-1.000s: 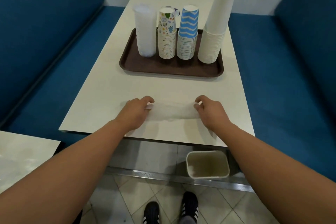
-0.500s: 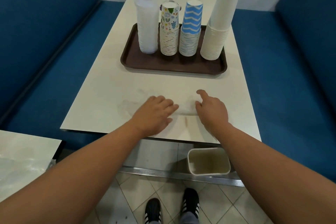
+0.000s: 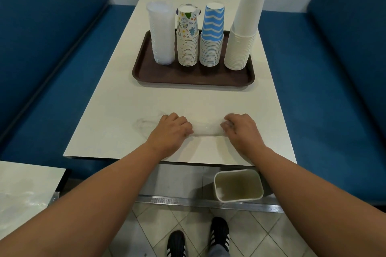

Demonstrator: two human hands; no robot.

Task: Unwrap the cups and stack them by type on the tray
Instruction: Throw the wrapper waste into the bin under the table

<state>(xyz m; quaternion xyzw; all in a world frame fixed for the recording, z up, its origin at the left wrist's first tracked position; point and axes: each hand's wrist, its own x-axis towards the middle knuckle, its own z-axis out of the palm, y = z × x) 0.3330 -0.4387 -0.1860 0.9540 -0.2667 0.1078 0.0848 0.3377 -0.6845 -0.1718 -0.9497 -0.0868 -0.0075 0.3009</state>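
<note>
— Any writing to read? What holds what?
— No legible writing. The brown rectangular plastic tray (image 3: 193, 78) at the surface's middle carries four inverted stacks: clear plastic cups (image 3: 161, 33), cartoon-printed paper cups (image 3: 187, 37), blue zigzag paper cups (image 3: 212, 35), plain white paper cups (image 3: 243, 31).
— The grips?
— Near the surface's front edge, the left hand (image 3: 170, 131) and right hand (image 3: 243, 130) curl round the ends of a clear plastic wrapper (image 3: 206, 129).

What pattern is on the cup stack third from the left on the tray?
Blue and white zigzag stripes on the paper cup stack, clearest in the head view.
</note>
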